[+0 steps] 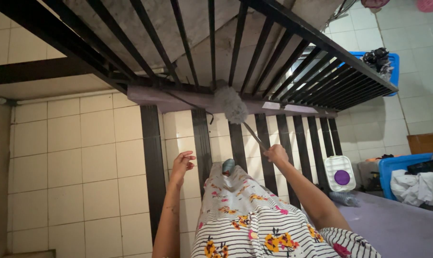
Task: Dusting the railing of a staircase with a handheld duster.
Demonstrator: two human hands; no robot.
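**Duster on the railing ledge**

The person stands at a black railing [254, 43], looking down past it to a tiled floor [82, 157] below. The right hand [276, 154] is closed in a fist around the thin handle of a duster [231, 104]. The handle slants up and to the left from the fist, and the grey fluffy head lies against the pale ledge [178, 99] at the foot of the bars, just under one of the middle bars. The head touches the ledge and seems to brush the bar base as well, though I cannot tell that for sure.

The left hand [182, 162] holds nothing. It is raised beside the duster arm, fingers loosely curled and spread, palm turned partly inward, near a dark post [153, 162] below the ledge but not touching it. The two hands are apart, with a striped, flowered dress [245, 220] between the forearms.

Far to the right, down below, a blue tub [393, 165] holds white cloth [415, 186], and a white lidded box [340, 173] with a purple round patch stands just beside the lower bars. Another blue crate [392, 64] with dark things in it shows through the upper bars.
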